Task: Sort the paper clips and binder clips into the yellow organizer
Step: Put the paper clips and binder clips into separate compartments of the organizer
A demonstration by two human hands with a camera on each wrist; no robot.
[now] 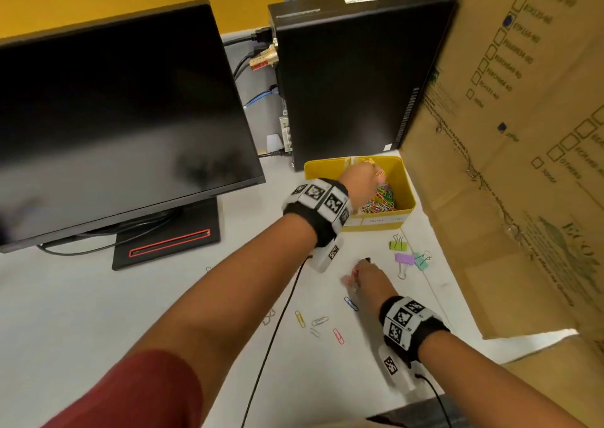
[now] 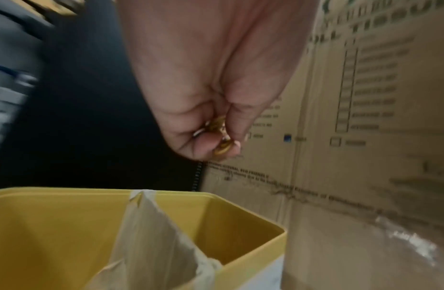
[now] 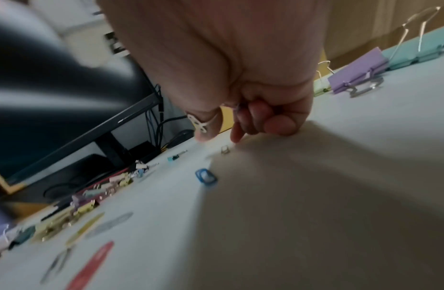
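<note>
The yellow organizer (image 1: pixel 405 182) stands before the computer tower, split by a paper divider (image 2: pixel 151 235). Its right compartment holds a heap of coloured paper clips (image 1: pixel 382 198). Just above the organizer, my left hand (image 1: pixel 359 179) pinches small gold clips (image 2: pixel 221 137) in curled fingers. Low over the table, my right hand (image 1: pixel 367 272) has its fingers curled round a small binder clip whose white wire handle (image 3: pixel 198 122) shows by the thumb. Green (image 1: pixel 398 245), purple (image 1: pixel 404 259) and teal (image 1: pixel 421 261) binder clips lie beyond it. Blue (image 1: pixel 351 303), yellow (image 1: pixel 300 318), silver (image 1: pixel 319 321) and red (image 1: pixel 338 336) paper clips lie nearer me.
A dark monitor (image 1: pixel 114 117) fills the left and a black computer tower (image 1: pixel 353 74) stands behind the organizer. A tall cardboard box (image 1: pixel 506 166) walls off the right. A black wrist cable (image 1: pixel 277 329) trails over the table. More small binder clips (image 3: pixel 92 202) lie blurred at the left.
</note>
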